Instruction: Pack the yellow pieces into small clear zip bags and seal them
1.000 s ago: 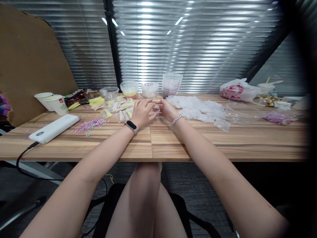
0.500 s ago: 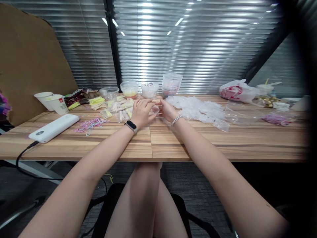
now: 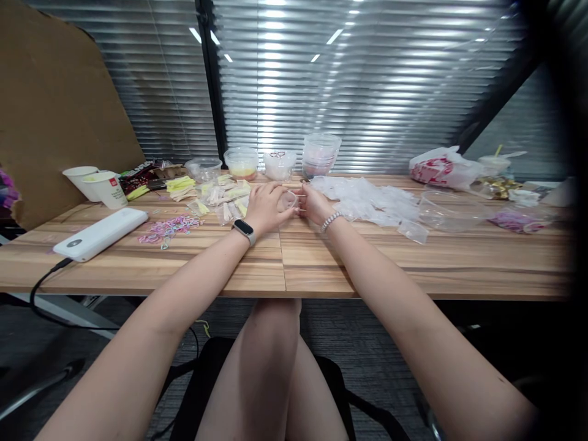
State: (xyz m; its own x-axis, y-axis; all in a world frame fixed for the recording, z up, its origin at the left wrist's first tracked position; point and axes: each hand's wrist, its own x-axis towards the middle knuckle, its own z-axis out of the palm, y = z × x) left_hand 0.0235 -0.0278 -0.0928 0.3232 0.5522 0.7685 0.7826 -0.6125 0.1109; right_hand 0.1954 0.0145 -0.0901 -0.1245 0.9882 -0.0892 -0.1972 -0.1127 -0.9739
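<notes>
My left hand [image 3: 269, 206] and my right hand [image 3: 316, 205] meet over the middle of the table, fingers curled toward each other. Between them is a small clear plastic bag [image 3: 288, 201], gripped from both sides; its contents cannot be made out. Left of my left hand lie filled clear packets [image 3: 225, 197] with pale yellow and cream strips. A spread of flat clear bags [image 3: 372, 201] lies just right of my right hand. Farther left is a heap of small pink and pastel pieces [image 3: 169, 229].
Clear tubs [image 3: 241, 164] and stacked clear cups [image 3: 320, 154] line the back by the blinds. A white power bank [image 3: 103, 234] with a black cable and paper cups [image 3: 109, 190] sit left. On the right are a red-and-white plastic bag [image 3: 441, 168] and a packet of purple pieces [image 3: 517, 219].
My right hand has shifted slightly to the right and its fingers show more. Both hands stay at the small clear bag. The view has moved a little.
</notes>
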